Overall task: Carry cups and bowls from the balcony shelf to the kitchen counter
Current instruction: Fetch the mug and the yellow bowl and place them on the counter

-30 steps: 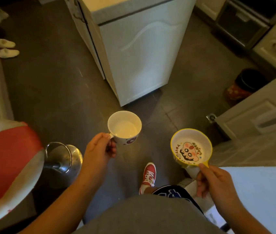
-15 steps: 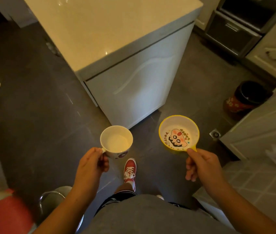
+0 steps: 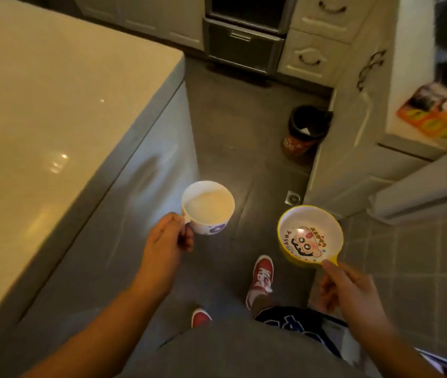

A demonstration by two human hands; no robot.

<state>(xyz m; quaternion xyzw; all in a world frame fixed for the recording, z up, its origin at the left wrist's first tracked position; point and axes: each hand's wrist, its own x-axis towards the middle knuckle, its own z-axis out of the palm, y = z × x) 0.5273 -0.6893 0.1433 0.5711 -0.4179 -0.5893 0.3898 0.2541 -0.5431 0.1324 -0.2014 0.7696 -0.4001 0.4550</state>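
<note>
My left hand point(image 3: 166, 242) grips the handle of a white cup point(image 3: 208, 205) with a dark print low on its side; the cup is upright and looks empty. My right hand point(image 3: 349, 289) pinches the short yellow handle of a yellow bowl point(image 3: 309, 236) whose white inside carries a cartoon face. Both are held above the dark floor, the cup a little higher and to the left. A pale kitchen counter point(image 3: 53, 110) fills the left side, its edge just left of the cup.
A dark waste bin point(image 3: 305, 130) stands on the floor ahead, beside cream cabinets point(image 3: 353, 137) on the right. An oven front point(image 3: 244, 42) and drawers point(image 3: 312, 53) line the far wall. A floor drain point(image 3: 293, 198) lies near the bowl. My red shoes point(image 3: 262, 276) are below.
I have walked forward and turned: the counter has swung to my left and come much closer, and the bin and cabinets are nearer. Both hands keep their hold on cup and bowl.
</note>
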